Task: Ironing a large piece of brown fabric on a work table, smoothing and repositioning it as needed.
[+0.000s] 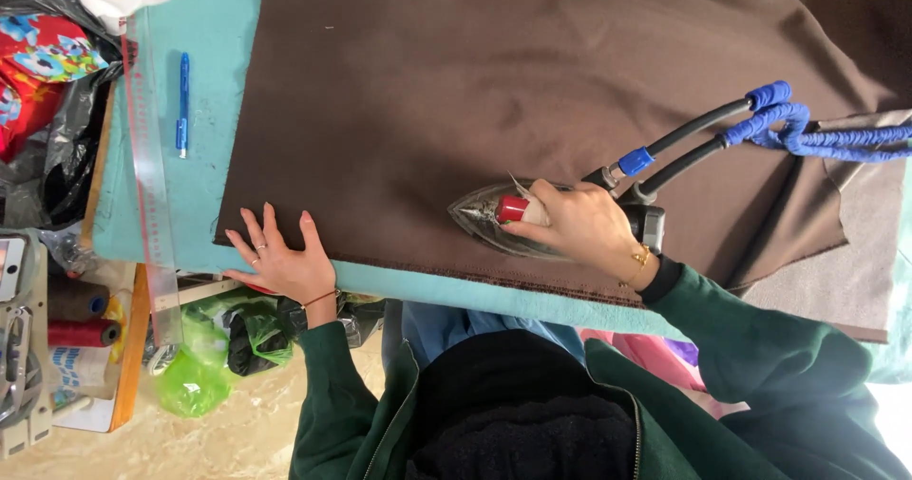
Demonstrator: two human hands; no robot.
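A large piece of dark brown fabric [494,91] lies spread over a turquoise ironing table [204,186]. My right hand [579,228] grips the handle of a steam iron [480,216], whose pointed tip faces left on the fabric near its front edge. Two grey hoses with blue wrapping [788,129] run from the iron off to the right. Spread flat, my left hand [282,257] presses the fabric's front left corner with its fingers apart. Both arms wear dark green sleeves.
A clear plastic ruler [150,167] and a blue pen [182,105] lie along the table's left side. Black and colourful bags [43,81] sit further left. Thread spools [84,333] and a green plastic bag [195,380] are below the table's left end.
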